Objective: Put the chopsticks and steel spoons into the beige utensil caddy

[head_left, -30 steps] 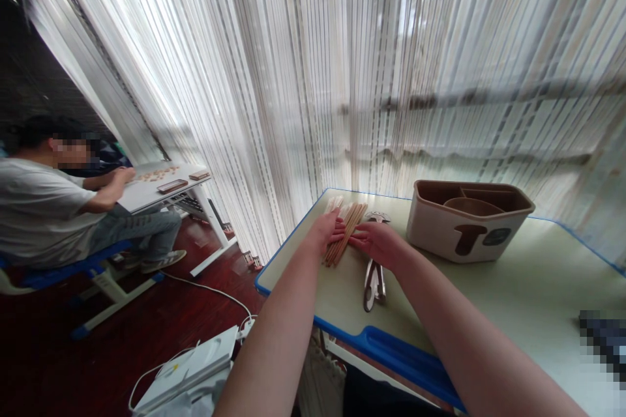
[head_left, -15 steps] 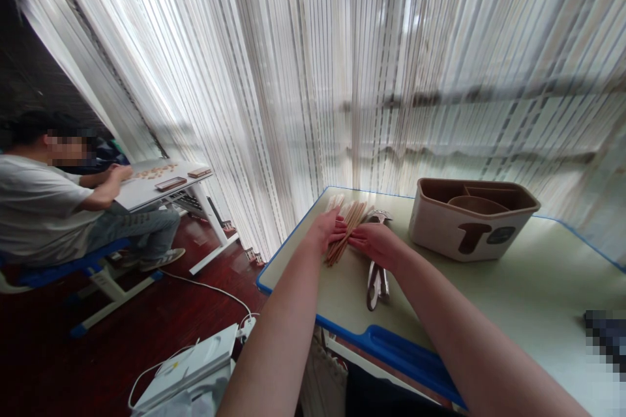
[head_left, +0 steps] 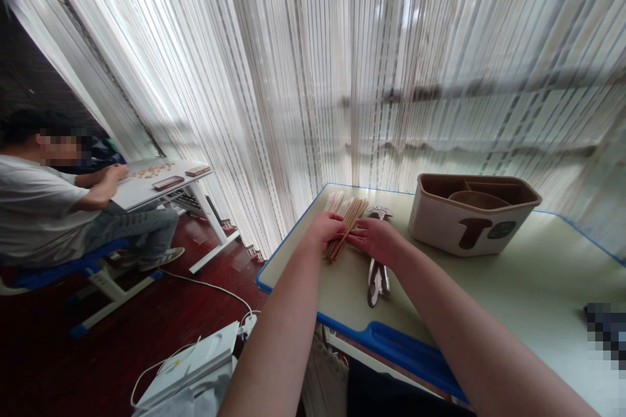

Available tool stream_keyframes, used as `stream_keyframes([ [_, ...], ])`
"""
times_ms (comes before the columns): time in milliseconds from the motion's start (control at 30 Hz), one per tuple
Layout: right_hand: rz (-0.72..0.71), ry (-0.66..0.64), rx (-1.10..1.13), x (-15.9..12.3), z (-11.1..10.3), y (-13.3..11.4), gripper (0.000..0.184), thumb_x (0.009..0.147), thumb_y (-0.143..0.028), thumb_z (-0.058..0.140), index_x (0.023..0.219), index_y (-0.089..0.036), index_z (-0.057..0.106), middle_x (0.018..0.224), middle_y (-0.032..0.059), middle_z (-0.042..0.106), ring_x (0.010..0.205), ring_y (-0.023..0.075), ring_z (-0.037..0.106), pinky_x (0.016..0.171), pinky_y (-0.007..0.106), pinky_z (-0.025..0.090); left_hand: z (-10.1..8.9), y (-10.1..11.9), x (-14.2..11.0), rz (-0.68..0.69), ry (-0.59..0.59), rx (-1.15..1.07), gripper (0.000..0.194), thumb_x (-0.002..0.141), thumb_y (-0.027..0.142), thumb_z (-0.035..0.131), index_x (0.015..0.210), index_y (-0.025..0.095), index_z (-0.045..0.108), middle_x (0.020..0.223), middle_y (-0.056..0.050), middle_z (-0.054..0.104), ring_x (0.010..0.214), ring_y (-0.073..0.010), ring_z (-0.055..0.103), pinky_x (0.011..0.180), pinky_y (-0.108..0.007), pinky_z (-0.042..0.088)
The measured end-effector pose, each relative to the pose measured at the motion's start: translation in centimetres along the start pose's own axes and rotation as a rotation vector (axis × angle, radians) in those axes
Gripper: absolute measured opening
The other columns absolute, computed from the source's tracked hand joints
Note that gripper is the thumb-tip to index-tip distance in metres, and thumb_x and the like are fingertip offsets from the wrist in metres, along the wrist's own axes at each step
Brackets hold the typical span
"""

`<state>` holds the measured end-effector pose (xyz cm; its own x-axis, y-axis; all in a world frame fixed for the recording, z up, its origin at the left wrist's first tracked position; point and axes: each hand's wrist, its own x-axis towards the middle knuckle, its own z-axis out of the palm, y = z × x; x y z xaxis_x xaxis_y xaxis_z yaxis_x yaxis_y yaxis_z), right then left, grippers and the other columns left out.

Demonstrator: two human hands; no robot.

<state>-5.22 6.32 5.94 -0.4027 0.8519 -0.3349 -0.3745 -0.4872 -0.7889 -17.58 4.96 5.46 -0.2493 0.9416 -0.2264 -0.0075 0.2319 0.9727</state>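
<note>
A loose bundle of wooden chopsticks (head_left: 353,214) slants over the table between my two hands. My left hand (head_left: 328,228) has its fingers closed about the bundle from the left. From the right side, my right hand (head_left: 376,241) reaches in with fingers stretched out, their tips touching the chopsticks. Just beyond my left hand lie pale, clear-wrapped sticks (head_left: 334,201). Metal utensils with long handles (head_left: 375,283) lie under and beside my right hand, partly hidden by it; their exact kind is unclear.
A cream and brown compartment holder (head_left: 435,228) stands right of my hands on the blue-edged table (head_left: 489,300). A dark blurred object (head_left: 606,332) is at the right edge. Another person (head_left: 44,208) sits left at a white table (head_left: 137,192) with small pieces. Curtains hang behind.
The chopsticks are drawn into a tighter, more parallel bundle. My left fingers have closed further around them, and my right hand has shifted slightly, its fingers more spread.
</note>
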Motion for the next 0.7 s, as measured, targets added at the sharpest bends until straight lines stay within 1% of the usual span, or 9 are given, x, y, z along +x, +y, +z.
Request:
stream_keyframes([
  [133,0.032,0.051,0.011,-0.1,0.2,-0.3,0.017,0.088,-0.018,0.040,0.103,-0.011,0.043,0.068,0.0075,0.058,0.059,0.0148,0.061,0.054,0.025,0.054,-0.1,0.2,-0.3,-0.016,-0.014,0.058,0.029,0.069,0.001,0.059,0.096,0.011,0.054,0.064,-0.002,0.059,0.058,-0.0135,0.062,0.065,-0.027,0.054],
  [300,0.041,0.064,0.009,-0.1,0.3,-0.4,0.027,0.090,-0.033,0.040,0.103,-0.010,0.043,0.069,0.0088,0.058,0.060,0.0152,0.061,0.053,0.023,0.053,-0.4,0.1,-0.1,-0.026,-0.058,0.150,0.030,0.070,0.004,0.058,0.099,0.010,0.052,0.069,-0.005,0.062,0.062,-0.0159,0.064,0.067,-0.030,0.053],
  [400,0.041,0.051,0.010,0.2,0.1,-0.3,0.028,0.089,-0.035,0.040,0.101,-0.010,0.045,0.069,0.0090,0.058,0.060,0.0152,0.061,0.053,0.023,0.052,-0.8,-0.4,0.4,-0.020,-0.084,0.180,0.028,0.069,0.005,0.058,0.096,0.011,0.053,0.069,-0.005,0.062,0.064,-0.0166,0.064,0.066,-0.030,0.053],
  [533,0.025,0.021,0.020,0.4,-0.1,-0.2,0.027,0.089,-0.035,0.040,0.098,-0.011,0.048,0.069,0.0089,0.059,0.063,0.0159,0.061,0.054,0.024,0.051,-1.2,-0.8,0.9,-0.005,-0.117,0.218,0.022,0.066,0.006,0.061,0.086,0.012,0.056,0.071,-0.006,0.063,0.067,-0.0167,0.065,0.067,-0.029,0.053],
  [700,0.026,0.007,-0.008,0.3,-0.2,-0.4,0.026,0.089,-0.035,0.039,0.092,-0.012,0.050,0.068,0.0090,0.059,0.063,0.0158,0.060,0.054,0.024,0.050,-1.1,-0.3,0.3,-0.018,-0.117,0.222,0.015,0.067,0.004,0.059,0.080,0.011,0.057,0.068,-0.005,0.062,0.065,-0.0157,0.064,0.068,-0.029,0.053],
])
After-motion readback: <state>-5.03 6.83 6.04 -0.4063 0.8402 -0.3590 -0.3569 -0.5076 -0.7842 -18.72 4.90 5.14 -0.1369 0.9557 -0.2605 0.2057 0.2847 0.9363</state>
